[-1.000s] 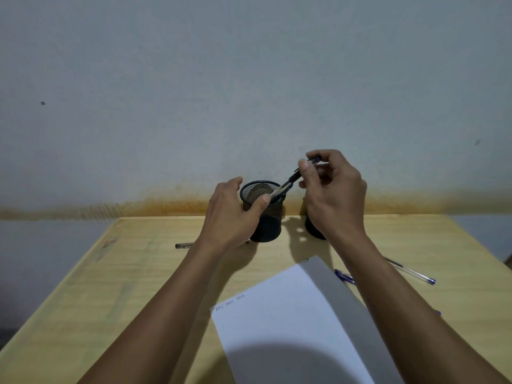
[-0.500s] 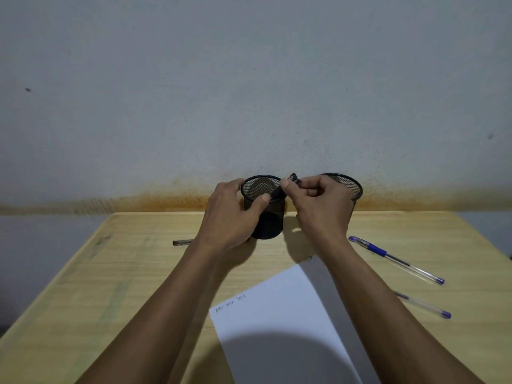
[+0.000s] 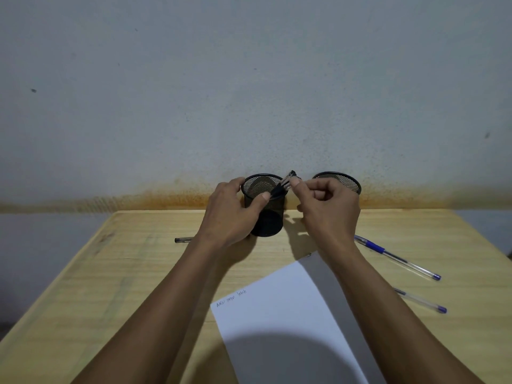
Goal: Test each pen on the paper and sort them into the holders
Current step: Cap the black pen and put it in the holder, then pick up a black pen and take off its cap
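My left hand (image 3: pixel 230 214) grips the left black mesh holder (image 3: pixel 270 217), thumb on its front wall. A black pen (image 3: pixel 282 185) leans inside that holder, its top end poking over the right rim. My right hand (image 3: pixel 327 206), fingers curled, pinches that top end with its fingertips. A second black mesh holder (image 3: pixel 346 178) stands behind my right hand, mostly hidden. The white paper (image 3: pixel 277 314) with a short line of writing lies between my forearms.
Two blue-capped pens (image 3: pixel 396 257) (image 3: pixel 421 302) lie on the wooden table (image 3: pixel 124 273) to the right of my right forearm. A dark pen (image 3: pixel 182 240) peeks out left of my left wrist. A grey wall rises directly behind the holders.
My right hand has come down from above and lowered the black pen into the left holder. My left hand has stayed on that holder.
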